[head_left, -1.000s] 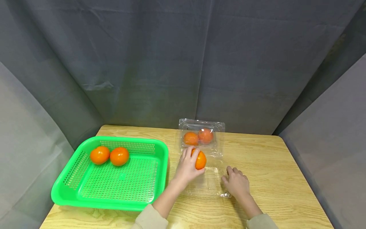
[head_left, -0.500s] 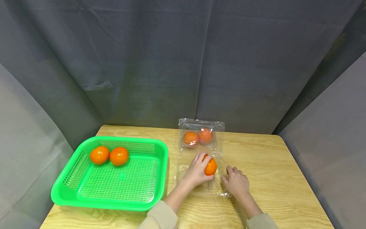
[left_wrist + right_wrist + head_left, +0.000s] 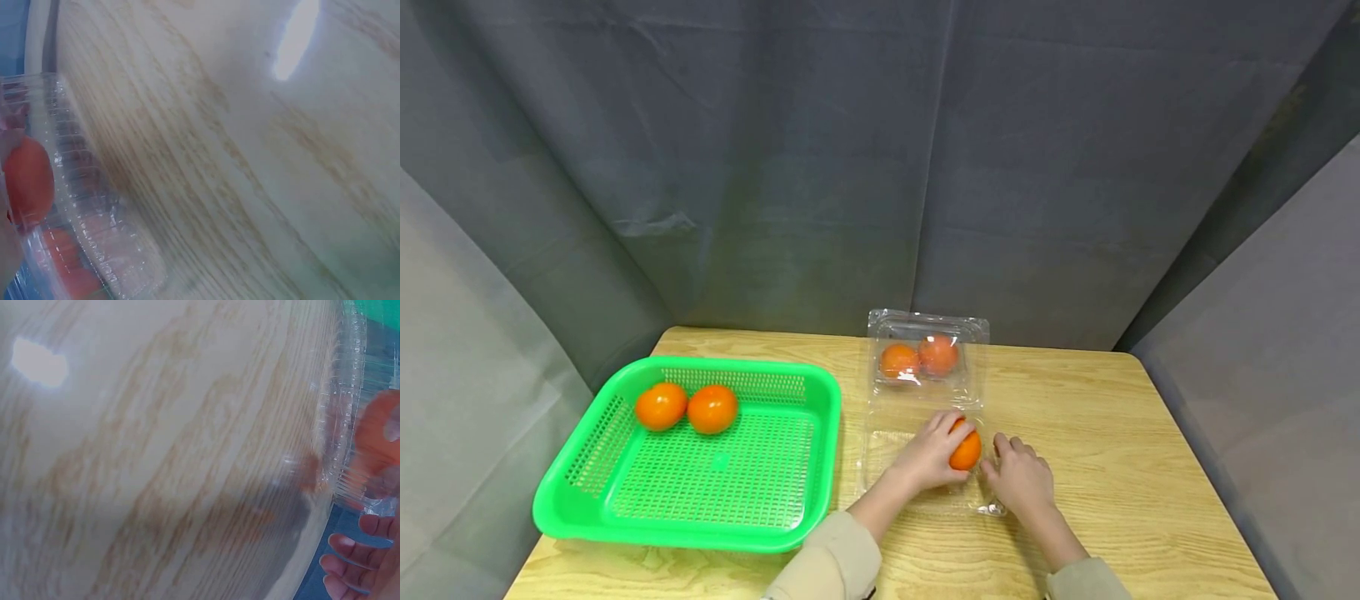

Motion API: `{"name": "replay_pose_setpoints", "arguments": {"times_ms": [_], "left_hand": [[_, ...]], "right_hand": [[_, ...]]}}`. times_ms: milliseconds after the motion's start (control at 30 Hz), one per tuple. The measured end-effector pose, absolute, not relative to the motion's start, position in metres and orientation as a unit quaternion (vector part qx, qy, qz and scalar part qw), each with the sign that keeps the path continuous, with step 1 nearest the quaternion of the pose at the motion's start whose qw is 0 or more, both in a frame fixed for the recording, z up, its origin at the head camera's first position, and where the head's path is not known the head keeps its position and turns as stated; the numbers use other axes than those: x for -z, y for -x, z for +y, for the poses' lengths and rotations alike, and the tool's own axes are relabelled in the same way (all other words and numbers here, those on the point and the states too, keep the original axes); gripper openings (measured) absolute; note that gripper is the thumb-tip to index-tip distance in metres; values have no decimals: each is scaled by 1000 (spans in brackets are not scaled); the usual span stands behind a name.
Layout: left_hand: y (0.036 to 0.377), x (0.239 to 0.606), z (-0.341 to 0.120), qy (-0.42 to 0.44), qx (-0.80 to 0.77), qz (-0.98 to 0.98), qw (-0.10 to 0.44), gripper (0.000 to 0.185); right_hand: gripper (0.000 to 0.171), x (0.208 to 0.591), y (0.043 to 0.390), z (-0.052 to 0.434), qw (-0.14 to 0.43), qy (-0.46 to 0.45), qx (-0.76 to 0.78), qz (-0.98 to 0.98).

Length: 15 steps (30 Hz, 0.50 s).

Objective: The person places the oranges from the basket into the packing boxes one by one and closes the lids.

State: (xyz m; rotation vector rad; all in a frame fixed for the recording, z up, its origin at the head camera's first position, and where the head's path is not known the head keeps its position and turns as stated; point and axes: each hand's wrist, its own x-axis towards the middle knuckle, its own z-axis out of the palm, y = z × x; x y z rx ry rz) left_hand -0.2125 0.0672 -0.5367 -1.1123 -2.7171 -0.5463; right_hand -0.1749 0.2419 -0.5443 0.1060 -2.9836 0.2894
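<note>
My left hand (image 3: 934, 457) grips an orange round fruit (image 3: 965, 451) low in the near half of an open clear plastic clamshell box (image 3: 917, 493). The box's far half (image 3: 925, 325) holds two more orange fruits (image 3: 900, 361) (image 3: 938, 354). My right hand (image 3: 1021, 481) rests with loosely bent fingers on the box's near right edge, just right of the held fruit. In the left wrist view, the fruit (image 3: 28, 181) shows behind the ribbed clear rim (image 3: 87, 206). The right wrist view shows the fruit (image 3: 375, 437) blurred through the rim (image 3: 340, 425).
A green perforated basket (image 3: 685, 533) stands on the left of the wooden table (image 3: 1112, 433) with two orange fruits (image 3: 661, 406) (image 3: 712, 408) at its far side. Grey cloth hangs behind and at both sides of the table.
My left hand has carried the fruit to the right and down into the near half of the box, close to my right hand. The right hand has stayed in place.
</note>
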Motion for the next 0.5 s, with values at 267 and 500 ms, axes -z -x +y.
{"name": "replay_pose_setpoints", "arguments": {"times_ms": [267, 500], "left_hand": [[214, 543, 73, 382, 158, -908, 69, 71], [215, 546, 77, 382, 151, -908, 78, 71]], "right_hand": [[28, 544, 176, 241, 71, -37, -93, -992], [30, 543, 175, 241, 68, -39, -92, -993]]}}
